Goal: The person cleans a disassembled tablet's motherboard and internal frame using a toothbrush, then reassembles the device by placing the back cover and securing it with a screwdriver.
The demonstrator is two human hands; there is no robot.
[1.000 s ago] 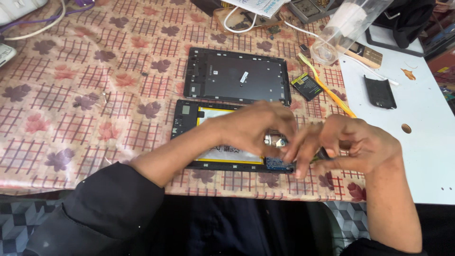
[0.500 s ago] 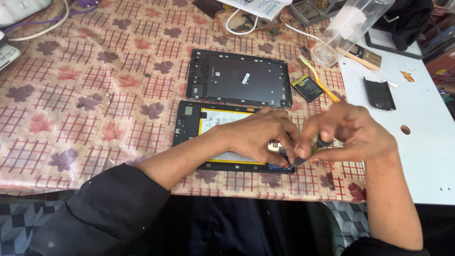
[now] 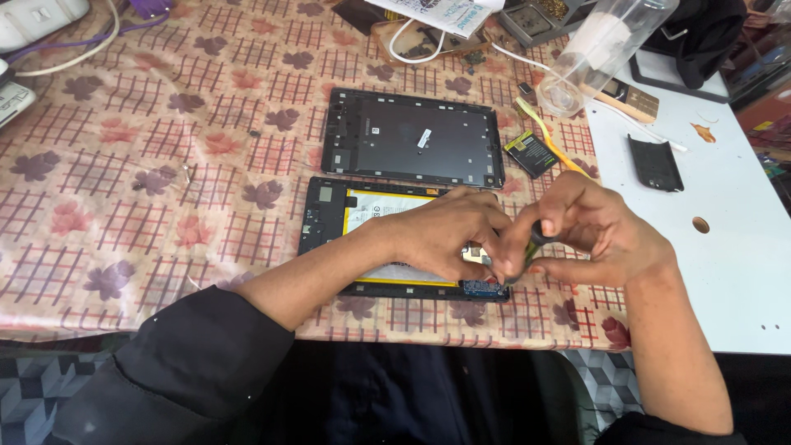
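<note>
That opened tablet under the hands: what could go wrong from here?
The right hand works a thin tool at the open tablet, close to its battery; a slip might nick it. The left hand presses on the battery, which might strain it. The back cover lies close by and could get knocked.

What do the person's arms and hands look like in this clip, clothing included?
Both hands, the left hand and the right hand, are bare, with no gloves, rings or watch visible. The forearms are uncovered; dark black sleeves are pushed up to about the elbows.
</note>
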